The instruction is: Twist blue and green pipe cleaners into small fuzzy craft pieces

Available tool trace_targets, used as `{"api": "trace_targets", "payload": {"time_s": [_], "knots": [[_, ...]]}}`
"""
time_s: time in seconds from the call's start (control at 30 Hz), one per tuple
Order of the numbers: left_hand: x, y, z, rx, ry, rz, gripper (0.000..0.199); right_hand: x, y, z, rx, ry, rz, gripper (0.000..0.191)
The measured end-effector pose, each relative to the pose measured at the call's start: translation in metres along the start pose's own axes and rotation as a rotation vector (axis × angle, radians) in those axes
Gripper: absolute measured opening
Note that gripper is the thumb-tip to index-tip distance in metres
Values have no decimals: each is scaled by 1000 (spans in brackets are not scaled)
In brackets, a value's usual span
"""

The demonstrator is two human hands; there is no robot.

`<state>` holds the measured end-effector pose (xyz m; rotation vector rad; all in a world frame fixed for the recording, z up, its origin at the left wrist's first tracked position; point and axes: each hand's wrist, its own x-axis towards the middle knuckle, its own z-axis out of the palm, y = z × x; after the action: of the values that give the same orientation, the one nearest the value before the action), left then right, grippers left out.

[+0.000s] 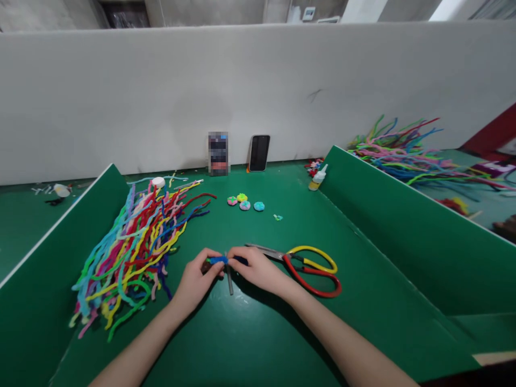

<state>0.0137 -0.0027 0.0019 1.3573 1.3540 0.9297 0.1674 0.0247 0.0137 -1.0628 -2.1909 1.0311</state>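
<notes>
Chenille stem (218, 260), blue and fuzzy, lies between the two hands over the near middle of the green tabletop (193, 349); whether it touches the surface I cannot tell. Its long axis runs side to side, its right end meeting a slim grey rod (230, 282). That rod runs nearly crosswise to it, towards the person, its near end angled slightly right and clear of the fingers. The left hand (201, 271) has a narrow grip, thumb and fingers closed on the stem, with a small brown piece (206, 266) beside them. The right hand (253, 267) is narrow too, pinching the stem where it meets the rod.

Just beyond the right hand, scissors (287, 256) point left, their yellow and red handles spread to the right. A loose heap of coloured pipe cleaners (141, 236) fills the left side; four small fuzzy discs (244, 206) and some scraps (278, 217) lie farther back. A glue bottle (316, 180) leans near the right green divider (403, 236). Two phones (259, 153) stand against a pale partition (121, 97), the left one's screen pixelated. Above it shows a grey wall (209, 13).
</notes>
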Motion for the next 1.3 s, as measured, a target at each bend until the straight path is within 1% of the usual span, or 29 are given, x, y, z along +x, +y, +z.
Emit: {"api": "trace_targets", "payload": {"time_s": [0.1,0.27,0.43,0.53,0.67,0.73,0.83,0.9,1.1,1.3], "knots": [[1,-1,-1,5,13,8,16,0,2,0,13,-7,10,16],[3,0,-2,-45,90,3,18,1,4,-7,7,21,43,11],[1,3,-2,-17,37,-19,18,-1,2,-5,39,-3,35,10],[1,5,-2,-32,30,-52,20,-1,2,-2,101,-36,37,10],[4,9,-2,-162,65,-84,30,0,5,-1,193,-29,87,9],[5,10,-3,-216,56,-97,33,0,6,-1,284,-32,123,8],[5,10,-4,-226,13,-99,30,0,3,1,412,-63,151,7],[4,9,-4,-217,-5,-82,27,-1,1,3,450,-85,147,5],[3,8,-3,-222,29,-71,23,-1,3,8,424,-85,129,6],[5,8,-3,-271,62,-76,24,-1,5,8,416,-78,132,7]]}}
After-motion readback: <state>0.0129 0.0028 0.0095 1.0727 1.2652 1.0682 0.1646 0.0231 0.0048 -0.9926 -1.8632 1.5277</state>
